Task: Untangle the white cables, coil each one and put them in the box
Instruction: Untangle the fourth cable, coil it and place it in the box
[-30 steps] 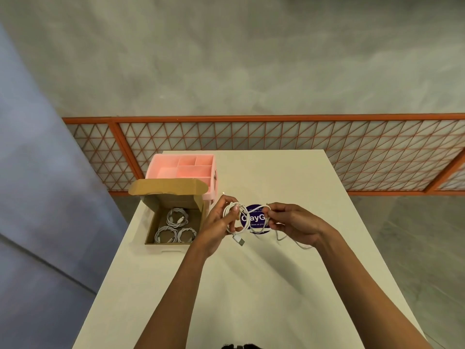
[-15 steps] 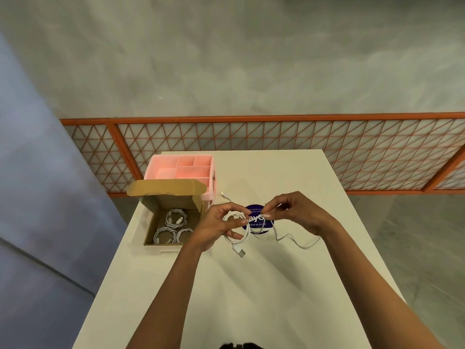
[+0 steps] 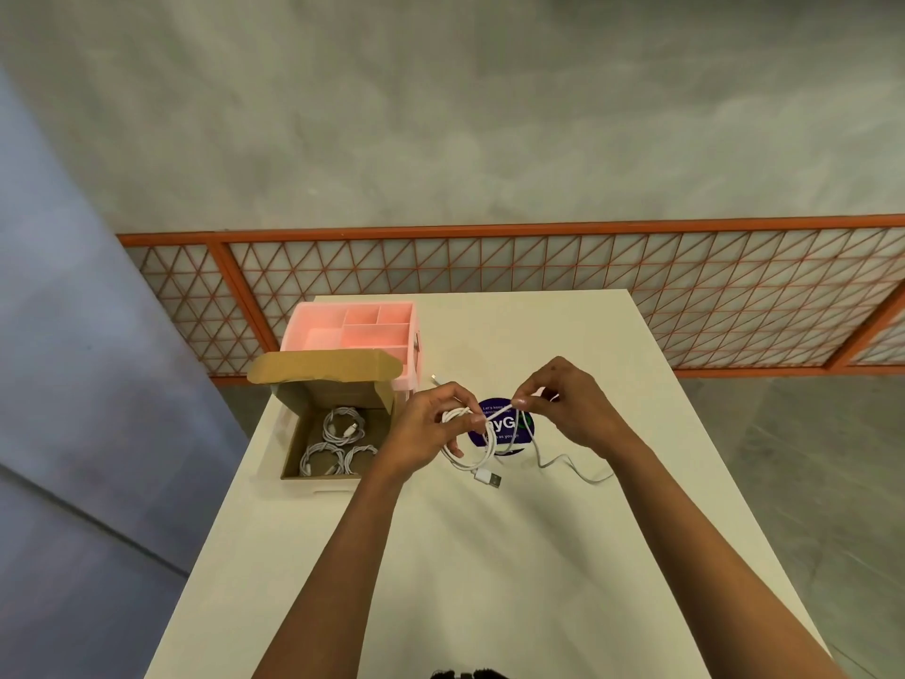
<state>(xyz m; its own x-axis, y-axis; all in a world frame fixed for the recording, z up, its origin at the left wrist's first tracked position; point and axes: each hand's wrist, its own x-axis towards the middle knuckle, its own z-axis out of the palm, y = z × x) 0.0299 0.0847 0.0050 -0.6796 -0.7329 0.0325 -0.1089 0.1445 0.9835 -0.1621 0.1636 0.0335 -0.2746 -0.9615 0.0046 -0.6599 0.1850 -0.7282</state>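
- The cable (image 3: 463, 466) is above the middle of the table (image 3: 489, 570), between my two hands and just right of the box (image 3: 294, 436).
- Most of it hangs as a loose loop from my left hand (image 3: 428, 431). The loop stands roughly upright with its flat side toward me, and its longer run goes top to bottom.
- At the loop's low end the plug (image 3: 489, 479) points down and to the right, close over the table.
- From the top of the loop a short straight stretch rises rightward to my right hand (image 3: 570, 409). Below that hand the tail (image 3: 575, 470) drops to the table and snakes off to the right, lying flat.
- A small tip (image 3: 435, 378) shows beyond my left knuckles, pointing away and left. I cannot tell whether it is this cable's other end.
- The cable is thin, white and smooth, gathered into a couple of turns. Its plug is silver metal on a white body.
- My left fingers curl round the top of the loop, with the thumb pressing the turns.
- My right thumb and forefinger pinch the straight stretch, and the other fingers are bent.
- The box is open cardboard with its flap up at the far side. Three coils (image 3: 343, 426) lie flat inside, apart from my hand.
- A pink tray (image 3: 352, 330) stands right behind the box.
- A round blue sticker (image 3: 507, 423) lies on the table behind the loop.
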